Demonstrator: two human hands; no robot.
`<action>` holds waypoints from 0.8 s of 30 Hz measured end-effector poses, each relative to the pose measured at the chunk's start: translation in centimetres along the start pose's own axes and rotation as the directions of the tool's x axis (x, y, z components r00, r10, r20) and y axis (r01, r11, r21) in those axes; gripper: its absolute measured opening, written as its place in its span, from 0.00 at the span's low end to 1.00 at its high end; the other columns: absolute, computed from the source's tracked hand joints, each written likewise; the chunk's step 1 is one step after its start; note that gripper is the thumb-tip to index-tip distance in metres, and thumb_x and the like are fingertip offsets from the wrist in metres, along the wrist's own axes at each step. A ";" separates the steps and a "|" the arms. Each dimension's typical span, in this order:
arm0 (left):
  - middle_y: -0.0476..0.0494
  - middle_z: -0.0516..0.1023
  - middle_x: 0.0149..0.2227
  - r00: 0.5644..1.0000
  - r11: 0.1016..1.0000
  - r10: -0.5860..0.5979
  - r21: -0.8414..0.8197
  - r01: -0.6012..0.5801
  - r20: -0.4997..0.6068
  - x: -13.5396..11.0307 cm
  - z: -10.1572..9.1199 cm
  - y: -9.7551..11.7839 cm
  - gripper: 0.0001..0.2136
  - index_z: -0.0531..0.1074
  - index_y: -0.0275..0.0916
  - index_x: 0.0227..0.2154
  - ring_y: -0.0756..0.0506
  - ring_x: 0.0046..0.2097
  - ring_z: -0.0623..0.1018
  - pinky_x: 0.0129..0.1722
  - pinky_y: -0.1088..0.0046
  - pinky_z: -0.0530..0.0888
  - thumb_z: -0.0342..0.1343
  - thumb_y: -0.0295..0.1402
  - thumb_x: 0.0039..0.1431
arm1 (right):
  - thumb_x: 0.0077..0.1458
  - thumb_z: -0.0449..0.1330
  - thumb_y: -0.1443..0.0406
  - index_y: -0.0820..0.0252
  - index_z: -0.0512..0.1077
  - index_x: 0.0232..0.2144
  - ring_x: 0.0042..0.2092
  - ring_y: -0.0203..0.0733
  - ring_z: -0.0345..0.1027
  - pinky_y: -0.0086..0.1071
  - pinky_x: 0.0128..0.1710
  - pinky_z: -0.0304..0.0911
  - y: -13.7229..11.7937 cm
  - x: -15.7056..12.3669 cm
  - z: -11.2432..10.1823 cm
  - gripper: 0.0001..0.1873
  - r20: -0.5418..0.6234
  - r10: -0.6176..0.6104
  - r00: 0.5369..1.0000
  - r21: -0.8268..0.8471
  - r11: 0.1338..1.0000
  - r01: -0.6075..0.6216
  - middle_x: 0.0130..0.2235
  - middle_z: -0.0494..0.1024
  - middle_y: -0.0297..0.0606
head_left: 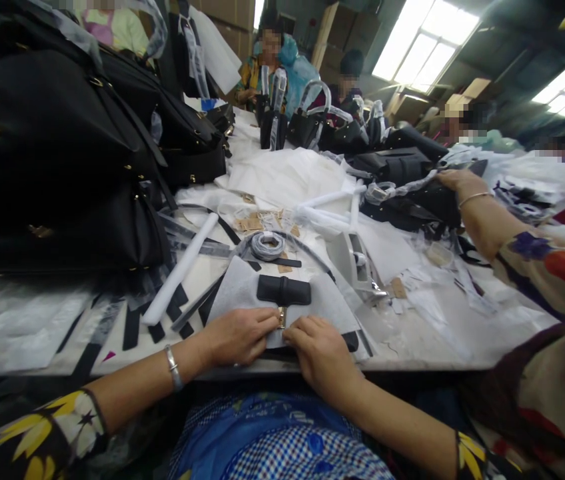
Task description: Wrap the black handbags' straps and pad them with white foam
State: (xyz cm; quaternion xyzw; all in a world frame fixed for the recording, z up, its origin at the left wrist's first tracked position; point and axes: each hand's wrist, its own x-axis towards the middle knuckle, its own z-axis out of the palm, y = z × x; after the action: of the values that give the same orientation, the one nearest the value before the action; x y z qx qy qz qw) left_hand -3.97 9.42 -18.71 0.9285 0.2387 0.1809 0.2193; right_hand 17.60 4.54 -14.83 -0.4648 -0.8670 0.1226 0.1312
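In front of me on the table lies a black bag, mostly covered by a sheet of white paper (235,293). A black leather piece with a raised band (268,289) shows on top of the paper. Just below that piece sits a gold metal clasp (282,317). My left hand (237,335) pinches at the clasp from its left side. From the right, my right hand (323,357) has its fingers closed at the clasp's lower edge. The fingertips hide part of the clasp. A grey strap (307,248) arches behind the black piece.
Black bags (62,147) are piled high at the left. A white foam tube (180,270) and a coil of grey cord (267,246) lie beyond my hands. A white tape dispenser (350,263) stands right. A co-worker's arm (482,210) reaches over more bags (412,200).
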 end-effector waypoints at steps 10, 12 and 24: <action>0.42 0.75 0.50 1.000 0.998 -0.022 -0.059 0.021 -0.014 0.1 -0.2 -0.1 0.18 0.68 0.41 0.49 0.44 0.51 0.77 0.52 0.69 0.74 0.50 0.21 0.56 | 0.61 0.58 0.72 0.60 0.75 0.35 0.39 0.43 0.65 0.34 0.39 0.55 -2.0 0.4 1.7 0.06 -0.045 0.122 0.992 0.059 0.991 -0.119 0.36 0.76 0.38; 0.43 0.76 0.49 1.000 0.998 -0.022 -0.063 0.021 -0.022 0.1 -0.3 -0.2 0.20 0.68 0.41 0.51 0.44 0.49 0.78 0.50 0.69 0.75 0.50 0.21 0.55 | 0.62 0.56 0.71 0.60 0.75 0.36 0.39 0.43 0.65 0.35 0.39 0.55 -1.6 -0.1 2.0 0.07 -0.073 0.070 0.995 0.041 0.997 -0.067 0.36 0.76 0.39; 0.39 0.73 0.58 0.997 0.998 -0.030 -0.065 0.025 -0.073 0.1 0.4 -1.0 0.23 0.68 0.40 0.58 0.42 0.56 0.76 0.57 0.65 0.73 0.50 0.23 0.59 | 0.55 0.63 0.69 0.56 0.78 0.32 0.36 0.38 0.71 0.30 0.40 0.62 -6.3 -3.3 1.3 0.05 0.090 -0.002 0.996 0.490 0.871 -0.042 0.34 0.80 0.33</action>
State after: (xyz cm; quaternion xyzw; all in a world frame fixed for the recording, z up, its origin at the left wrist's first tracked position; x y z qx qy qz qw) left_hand -4.14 10.15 -19.55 0.9104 0.2535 0.2195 0.2425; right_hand 14.08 -1.74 -14.29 -0.4194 -0.8075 0.3604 0.2053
